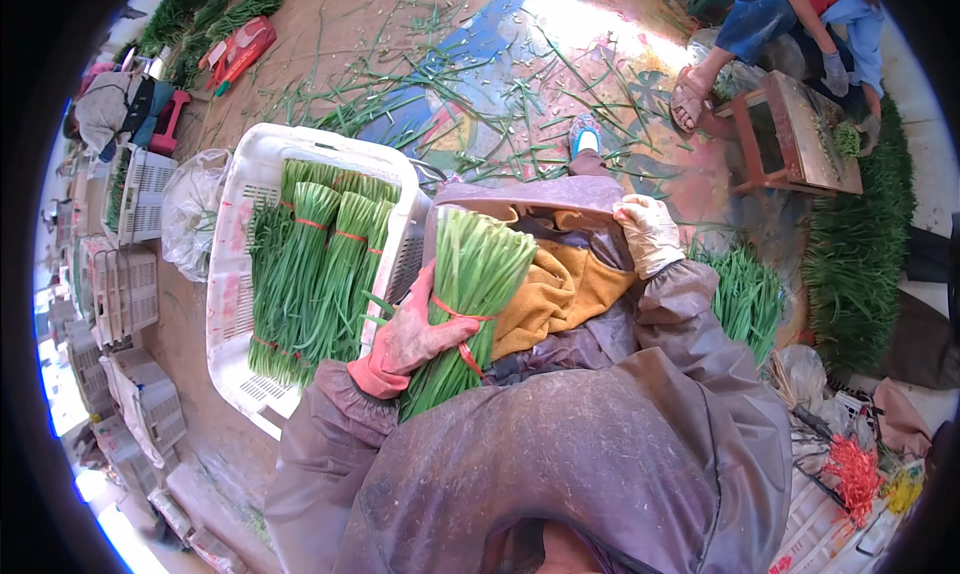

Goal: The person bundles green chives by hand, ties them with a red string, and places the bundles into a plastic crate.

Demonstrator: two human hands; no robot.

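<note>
A bundle of green chives [480, 264], bound with a red tie, is tilted upright against my lap. My left hand [412, 342], in a pink glove, wraps round its middle with the thumb across the front. My right hand [648, 236], in a pale glove, is closed on the edge of a brownish-purple apron [550, 191] at my right knee. Mustard-coloured cloth [560, 289] shows beneath that edge. Just left of my left hand stands a white plastic crate [228, 304], holding several tied chive bundles [312, 239].
Loose chive leaves [375, 94] litter the floor ahead. Loose chives [745, 289] lie by my right arm. At the upper right a co-worker sits by a wooden stool [790, 139]; a long chive pile [860, 264] lies beyond. Red ties [855, 474] hang at lower right.
</note>
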